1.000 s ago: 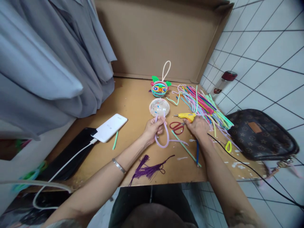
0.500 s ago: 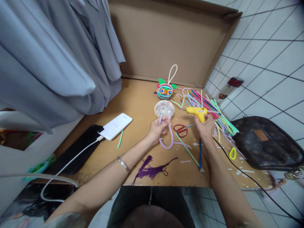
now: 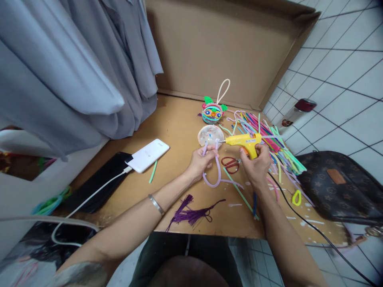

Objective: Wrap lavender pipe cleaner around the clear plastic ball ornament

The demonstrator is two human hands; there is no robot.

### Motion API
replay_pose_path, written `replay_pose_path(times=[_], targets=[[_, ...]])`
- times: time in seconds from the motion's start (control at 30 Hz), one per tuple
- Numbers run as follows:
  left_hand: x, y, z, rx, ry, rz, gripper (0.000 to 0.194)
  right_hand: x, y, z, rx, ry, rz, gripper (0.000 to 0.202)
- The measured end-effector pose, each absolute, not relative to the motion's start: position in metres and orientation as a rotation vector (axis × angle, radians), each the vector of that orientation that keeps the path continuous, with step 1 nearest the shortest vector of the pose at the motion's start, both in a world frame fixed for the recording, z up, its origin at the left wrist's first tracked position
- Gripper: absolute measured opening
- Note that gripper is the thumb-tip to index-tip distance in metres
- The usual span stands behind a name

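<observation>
My left hand (image 3: 201, 162) pinches a lilac pipe cleaner (image 3: 219, 171) bent into a loop, its two ends pointing up. Wrapped round the handle of a yellow glue gun (image 3: 243, 140) is my right hand (image 3: 256, 162). The gun's metal nozzle is at or very near the pipe cleaner's right end; exact contact is too small to tell. Just behind the ends lies a white bowl-shaped piece (image 3: 210, 134) with coloured specks. A colourful ball-shaped figure (image 3: 212, 114) with green ears and a cream loop stands behind it.
Red-handled scissors (image 3: 230, 164) lie between my hands. Purple tassels (image 3: 190, 215) are near the front edge. A white phone (image 3: 149, 155) with a cable is at left. At right are many pipe cleaners (image 3: 277, 145), a brown bag (image 3: 344, 185) and a black cord (image 3: 311, 223).
My right hand has brought the glue gun left, its nozzle now by the pipe cleaner's end. My left hand still holds the loop. The view has shifted slightly.
</observation>
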State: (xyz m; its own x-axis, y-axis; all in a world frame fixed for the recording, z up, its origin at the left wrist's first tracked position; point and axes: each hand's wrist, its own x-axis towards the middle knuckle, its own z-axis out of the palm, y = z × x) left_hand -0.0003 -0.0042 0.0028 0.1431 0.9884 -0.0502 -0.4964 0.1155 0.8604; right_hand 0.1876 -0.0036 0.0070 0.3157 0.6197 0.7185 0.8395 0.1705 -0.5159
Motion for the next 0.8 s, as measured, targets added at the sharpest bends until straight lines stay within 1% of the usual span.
replay_pose_path(times=[0.27, 0.8], targets=[[-0.0001, -0.005, 0.0047, 0.833, 0.78, 1.259, 0.035, 0.1913, -0.0018, 0.0031, -1.536, -1.41, -0.288, 0.038], [-0.001, -0.0051, 0.0068, 0.837, 0.83, 1.269, 0.029, 0.1908, -0.004, 0.0049, -1.504, -1.406, -0.273, 0.039]])
